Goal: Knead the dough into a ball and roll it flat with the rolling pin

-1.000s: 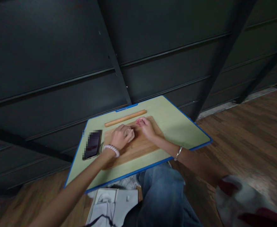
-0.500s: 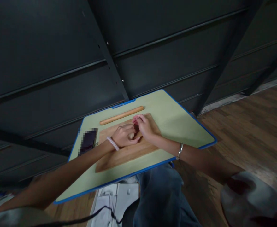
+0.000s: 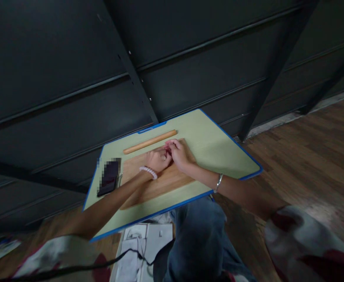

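My left hand, with a beaded bracelet at the wrist, is over the wooden board. Its fingers are curled and meet those of my right hand, near the board's far right part. My right hand, with a silver bangle further up the arm, is closed too, fingertips pressed together. Whatever lies between the hands is hidden by the fingers. Just beyond the board a wooden rolling pin rests on the pale green tabletop.
A dark phone, partly pixelated, lies left of the board. The small table has a blue rim and stands against a dark metal panel wall. Below are my jeans-clad knee, a white box and a black cord.
My left hand has moved right and away from me, from the middle of the board to my right hand. The small pale lump seen in it before is now hidden. My right hand stays nearly still.
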Demonstrator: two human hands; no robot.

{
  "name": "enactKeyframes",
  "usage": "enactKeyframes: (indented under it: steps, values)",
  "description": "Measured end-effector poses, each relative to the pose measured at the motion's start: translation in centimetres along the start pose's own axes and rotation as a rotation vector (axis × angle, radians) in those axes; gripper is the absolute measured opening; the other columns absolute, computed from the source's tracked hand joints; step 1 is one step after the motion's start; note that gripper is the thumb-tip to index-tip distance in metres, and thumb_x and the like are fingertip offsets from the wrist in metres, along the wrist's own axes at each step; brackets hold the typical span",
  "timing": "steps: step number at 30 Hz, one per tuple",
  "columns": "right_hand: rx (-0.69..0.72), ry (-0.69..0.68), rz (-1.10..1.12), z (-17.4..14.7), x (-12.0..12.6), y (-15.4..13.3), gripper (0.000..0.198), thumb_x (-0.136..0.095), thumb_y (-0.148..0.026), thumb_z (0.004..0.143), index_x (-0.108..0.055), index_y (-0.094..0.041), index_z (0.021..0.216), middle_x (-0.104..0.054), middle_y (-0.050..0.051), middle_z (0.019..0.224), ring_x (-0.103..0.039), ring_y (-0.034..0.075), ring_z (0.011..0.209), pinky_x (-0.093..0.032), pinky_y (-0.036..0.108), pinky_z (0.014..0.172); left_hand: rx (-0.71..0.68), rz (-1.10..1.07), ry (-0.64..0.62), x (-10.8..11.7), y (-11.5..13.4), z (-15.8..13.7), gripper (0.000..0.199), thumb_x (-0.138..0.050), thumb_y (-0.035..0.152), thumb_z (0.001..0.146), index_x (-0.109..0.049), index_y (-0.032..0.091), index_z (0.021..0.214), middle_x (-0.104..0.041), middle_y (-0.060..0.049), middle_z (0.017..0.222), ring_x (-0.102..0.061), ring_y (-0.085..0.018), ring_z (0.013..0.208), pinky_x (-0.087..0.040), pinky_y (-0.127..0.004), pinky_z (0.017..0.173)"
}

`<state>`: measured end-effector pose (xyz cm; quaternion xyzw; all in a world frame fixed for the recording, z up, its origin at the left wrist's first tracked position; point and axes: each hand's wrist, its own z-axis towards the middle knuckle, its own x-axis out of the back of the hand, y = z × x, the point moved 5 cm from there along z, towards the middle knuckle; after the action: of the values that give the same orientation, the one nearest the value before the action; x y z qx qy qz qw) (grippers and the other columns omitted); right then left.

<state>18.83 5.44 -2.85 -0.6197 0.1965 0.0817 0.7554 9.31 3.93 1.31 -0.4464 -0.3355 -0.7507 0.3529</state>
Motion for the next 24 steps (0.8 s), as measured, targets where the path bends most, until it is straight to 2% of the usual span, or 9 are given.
enactKeyframes:
  steps: [4,8,11,14,16,19,22,24]
  values:
    - [0.032,0.031,-0.015,0.0,0.1,-0.2,0.010,-0.043,-0.023,0.080,-0.052,-0.024,0.076,-0.058,0.000,0.072,-0.058,0.014,0.071,-0.048,0.028,0.070,0.149,-0.070,0.135,0.7,-0.8,-1.0,0.030,-0.041,0.031,0.083,-0.060,0.020,0.062,-0.062,-0.005,0.067,-0.056,-0.017,0.064,-0.039,-0.028,0.063]
    - [0.045,0.016,-0.027,0.1,0.0,0.0,0.010,-0.044,-0.026,0.080,-0.052,-0.023,0.074,-0.058,-0.001,0.071,-0.056,0.013,0.069,-0.047,0.027,0.068,0.136,-0.228,0.195,2.6,-1.8,-2.7,0.031,-0.033,0.030,0.086,-0.056,0.021,0.067,-0.061,-0.006,0.072,-0.056,-0.019,0.072,-0.043,-0.030,0.070]
    - [0.064,-0.001,-0.045,0.1,-0.1,0.1,0.011,-0.046,-0.029,0.080,-0.053,-0.022,0.074,-0.058,-0.001,0.070,-0.055,0.012,0.067,-0.045,0.025,0.067,0.188,-0.259,0.144,4.4,-3.1,-3.7,0.021,-0.043,0.035,0.084,-0.058,0.020,0.086,-0.064,-0.006,0.080,-0.059,-0.019,0.075,-0.044,-0.030,0.070]
    - [0.095,-0.024,-0.048,0.0,-0.2,0.1,0.013,-0.046,-0.030,0.080,-0.054,-0.021,0.075,-0.058,-0.001,0.070,-0.054,0.011,0.066,-0.044,0.025,0.067,0.204,-0.114,0.024,5.6,-3.7,-4.0,0.026,-0.055,0.033,0.076,-0.057,0.021,0.099,-0.065,-0.003,0.082,-0.061,-0.019,0.071,-0.044,-0.028,0.064]
    - [0.106,-0.031,-0.061,0.0,-0.2,0.1,0.012,-0.046,-0.029,0.079,-0.054,-0.021,0.075,-0.058,-0.002,0.070,-0.054,0.011,0.066,-0.044,0.025,0.068,0.125,0.036,-0.073,5.7,-3.4,-3.8,0.020,-0.053,0.031,0.076,-0.060,0.021,0.092,-0.065,-0.005,0.087,-0.061,-0.019,0.070,-0.045,-0.029,0.064]
    - [0.104,-0.044,-0.066,0.1,-0.2,0.1,0.011,-0.046,-0.028,0.079,-0.054,-0.020,0.074,-0.058,-0.001,0.071,-0.054,0.011,0.066,-0.044,0.025,0.066,-0.104,0.163,-0.186,4.8,-2.4,-3.5,0.018,-0.046,0.027,0.080,-0.062,0.020,0.081,-0.064,-0.009,0.091,-0.061,-0.021,0.074,-0.047,-0.033,0.070]
    - [0.109,-0.057,-0.059,0.1,-0.3,0.1,0.013,-0.045,-0.028,0.079,-0.054,-0.020,0.074,-0.058,-0.001,0.071,-0.054,0.011,0.065,-0.044,0.025,0.065,-0.331,0.080,-0.205,4.0,-1.6,-3.9,0.019,-0.048,0.025,0.079,-0.063,0.018,0.088,-0.065,-0.010,0.093,-0.061,-0.022,0.088,-0.047,-0.036,0.082]
    - [0.102,-0.068,-0.052,0.0,-0.3,0.1,0.013,-0.046,-0.029,0.078,-0.054,-0.020,0.075,-0.058,-0.001,0.070,-0.054,0.011,0.065,-0.044,0.025,0.065,-0.395,-0.022,-0.166,3.9,-1.6,-4.6,0.024,-0.054,0.030,0.077,-0.062,0.018,0.097,-0.066,-0.011,0.096,-0.061,-0.023,0.093,-0.047,-0.037,0.087]
